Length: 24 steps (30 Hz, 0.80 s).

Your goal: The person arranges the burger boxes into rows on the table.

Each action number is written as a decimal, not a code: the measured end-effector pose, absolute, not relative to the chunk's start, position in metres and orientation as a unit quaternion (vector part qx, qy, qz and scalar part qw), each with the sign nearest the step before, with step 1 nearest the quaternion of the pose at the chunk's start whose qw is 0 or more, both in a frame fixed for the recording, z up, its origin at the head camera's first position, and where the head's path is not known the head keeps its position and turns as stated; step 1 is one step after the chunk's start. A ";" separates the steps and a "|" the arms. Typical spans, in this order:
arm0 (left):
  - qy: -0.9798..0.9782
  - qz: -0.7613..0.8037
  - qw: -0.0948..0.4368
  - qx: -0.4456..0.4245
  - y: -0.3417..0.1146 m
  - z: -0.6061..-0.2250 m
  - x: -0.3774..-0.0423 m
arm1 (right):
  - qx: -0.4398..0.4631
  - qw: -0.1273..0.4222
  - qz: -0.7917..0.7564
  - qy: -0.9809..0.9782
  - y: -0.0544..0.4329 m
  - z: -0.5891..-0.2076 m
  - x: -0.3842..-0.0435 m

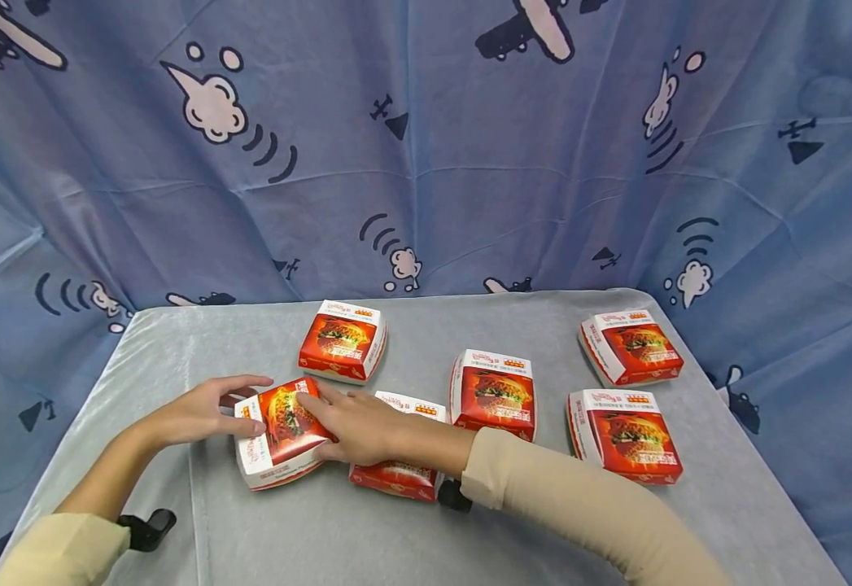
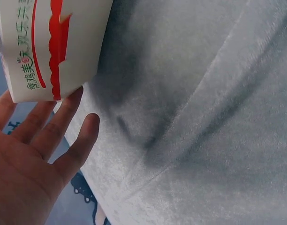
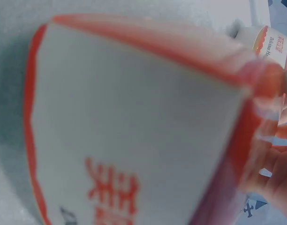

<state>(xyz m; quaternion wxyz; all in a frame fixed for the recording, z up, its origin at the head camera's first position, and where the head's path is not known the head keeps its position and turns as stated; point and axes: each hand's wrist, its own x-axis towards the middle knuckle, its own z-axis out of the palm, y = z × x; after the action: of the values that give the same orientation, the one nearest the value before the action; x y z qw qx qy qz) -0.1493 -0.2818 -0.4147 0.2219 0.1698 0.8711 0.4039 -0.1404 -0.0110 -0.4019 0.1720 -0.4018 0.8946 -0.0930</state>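
Nearest, two cream sleeves (image 1: 587,505) come in from left and right over the grey cloth (image 1: 308,537) covering the table, with a black fitting (image 1: 149,529) at the left wrist. At the left of the table, both hands have hold of one red-and-white burger box (image 1: 286,431), which sits turned askew, a burger printed on its lid. The left hand (image 1: 202,415) is partly open around its left end, thumb on the white panel and fingers along the far side. The right hand (image 1: 367,427) grips the right end, fingers bent over the lid and thumb at the near right corner. Just right of it, a matching box (image 1: 399,482) lies partly hidden under the right forearm. Farther right stands the near right box (image 1: 626,439), well apart from the hands; the middle box (image 1: 495,395) lies between it and the half-hidden one. Beyond are the far left box (image 1: 341,342), just past the held one, and the far right box (image 1: 631,348). Farthest hangs a blue curtain (image 1: 528,228) printed with planes and clouds.
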 end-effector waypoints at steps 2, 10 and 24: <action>0.870 0.404 0.223 0.173 -0.281 -0.415 -0.150 | -0.406 0.169 -0.095 0.893 -0.009 -0.402 -0.142; 0.864 0.424 0.206 0.177 -0.275 -0.414 -0.149 | -0.420 0.153 -0.092 0.890 -0.005 -0.400 -0.147; 0.852 0.430 0.239 0.180 -0.271 -0.414 -0.145 | -0.400 0.101 -0.101 0.905 0.001 -0.396 -0.147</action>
<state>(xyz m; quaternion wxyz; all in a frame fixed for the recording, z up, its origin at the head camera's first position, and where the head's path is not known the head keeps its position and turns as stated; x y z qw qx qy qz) -0.1455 -0.2708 -0.4136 0.2386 0.1802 0.8518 0.4301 -0.1469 0.0009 -0.3957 0.1007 -0.4000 0.9053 -0.1009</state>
